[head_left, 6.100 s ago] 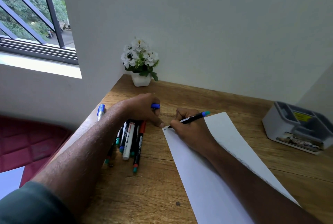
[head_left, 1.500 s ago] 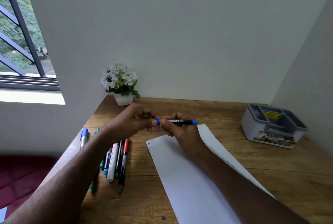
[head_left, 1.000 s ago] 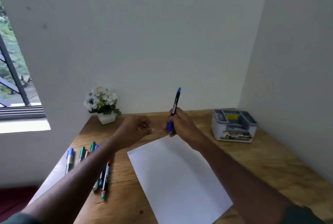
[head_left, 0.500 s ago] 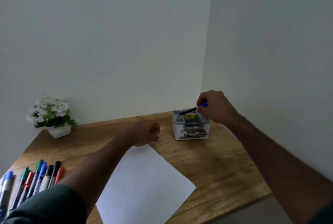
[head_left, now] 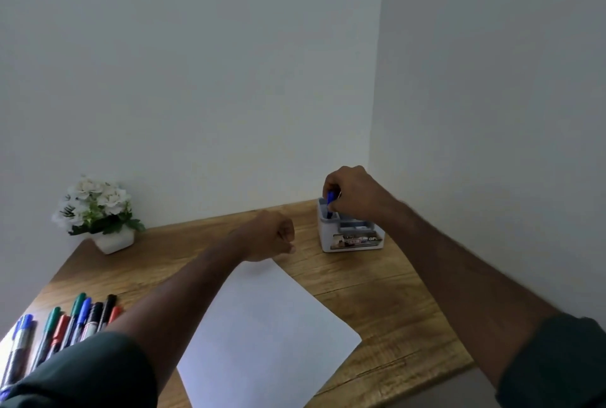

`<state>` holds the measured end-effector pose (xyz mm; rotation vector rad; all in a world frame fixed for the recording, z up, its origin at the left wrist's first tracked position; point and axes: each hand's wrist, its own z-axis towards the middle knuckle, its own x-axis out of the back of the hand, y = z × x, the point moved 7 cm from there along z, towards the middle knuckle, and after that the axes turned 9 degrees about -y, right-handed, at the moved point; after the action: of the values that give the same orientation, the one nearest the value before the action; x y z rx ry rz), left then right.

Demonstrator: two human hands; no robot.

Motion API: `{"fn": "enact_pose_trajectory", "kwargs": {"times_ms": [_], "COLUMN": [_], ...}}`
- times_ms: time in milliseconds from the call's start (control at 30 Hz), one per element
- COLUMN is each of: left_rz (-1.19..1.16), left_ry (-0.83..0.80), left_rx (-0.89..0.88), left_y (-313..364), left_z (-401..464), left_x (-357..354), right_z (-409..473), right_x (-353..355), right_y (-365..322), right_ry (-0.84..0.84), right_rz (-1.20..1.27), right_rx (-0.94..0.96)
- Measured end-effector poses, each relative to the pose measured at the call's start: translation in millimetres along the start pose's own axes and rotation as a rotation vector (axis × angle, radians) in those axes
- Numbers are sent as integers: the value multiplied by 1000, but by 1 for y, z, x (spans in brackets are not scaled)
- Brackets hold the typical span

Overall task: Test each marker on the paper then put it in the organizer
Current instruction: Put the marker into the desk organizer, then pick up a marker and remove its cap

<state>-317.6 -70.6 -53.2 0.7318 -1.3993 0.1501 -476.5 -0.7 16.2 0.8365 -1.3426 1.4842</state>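
Observation:
My right hand (head_left: 352,191) pinches a blue-capped marker (head_left: 330,202) upright, its lower end down inside the back left compartment of the grey-and-white organizer (head_left: 352,240) in the table's far right corner. My left hand (head_left: 272,237) hovers as a loose fist holding nothing at the far corner of the white paper (head_left: 265,329). A row of several capped markers (head_left: 70,319) in blue, green, red and black lies at the table's left edge.
A small white pot of white flowers (head_left: 98,214) stands at the back left against the wall. Walls close the wooden table (head_left: 387,306) in behind and on the right. The table's front right edge runs near my right forearm.
My right hand carried the recapped marker from above the paper to the organizer and turned it upright into a compartment. My left hand let go of it and stayed by the paper.

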Motion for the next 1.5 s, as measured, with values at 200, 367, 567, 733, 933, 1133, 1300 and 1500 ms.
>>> {"fn": "enact_pose_trajectory", "kwargs": {"times_ms": [200,367,567,733,933,1133,1300,1500], "left_rz": [-44,-45,32,86,101,87,76,55], "left_ry": [67,133,202,240,339,294,275,345], "left_rx": [6,42,143,255,389,383,376,333], "left_y": [-7,-23,-65,-112,-150,-158,-164,-157], "left_z": [-21,-52,-124,-205,-277,-286,-272,-259], "left_x": [13,29,49,57,63,53,44,41], "right_z": [-9,-21,-20,-22,-28,-42,-43,-38], "right_x": [8,-8,-86,-152,-199,-213,-210,-205], "right_y": [-16,-69,-153,-222,-287,-297,-284,-275], "right_ry": [126,219,28,-161,-369,-490,-485,-323], "right_rz": [78,148,237,267,256,130,99,133], "right_rx": [55,175,254,343,365,367,237,113]}}
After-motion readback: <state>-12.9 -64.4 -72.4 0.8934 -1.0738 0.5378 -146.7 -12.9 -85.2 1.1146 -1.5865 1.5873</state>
